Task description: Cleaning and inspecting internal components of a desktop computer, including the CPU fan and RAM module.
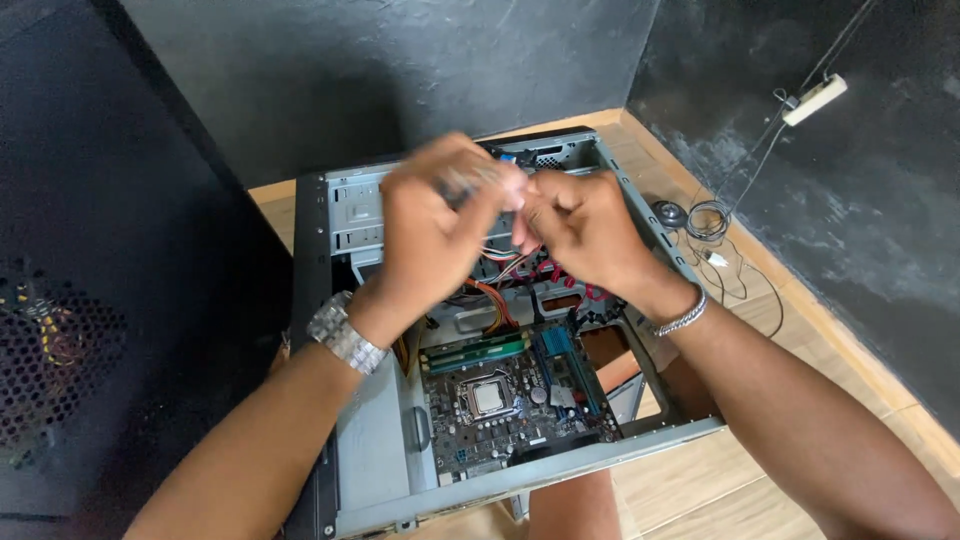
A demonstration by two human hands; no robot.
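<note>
Wooden floor (760, 470), open computer case (372, 470), coiled cable (708, 218)

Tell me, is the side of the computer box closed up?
No, the computer case lies open, showing the green motherboard below both hands.

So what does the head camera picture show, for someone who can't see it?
Two hands, the left hand and right hand, meet over an open computer case, pinching something small and blurred near coloured wires. Below sits a circuit board; a black panel stands left.
</note>
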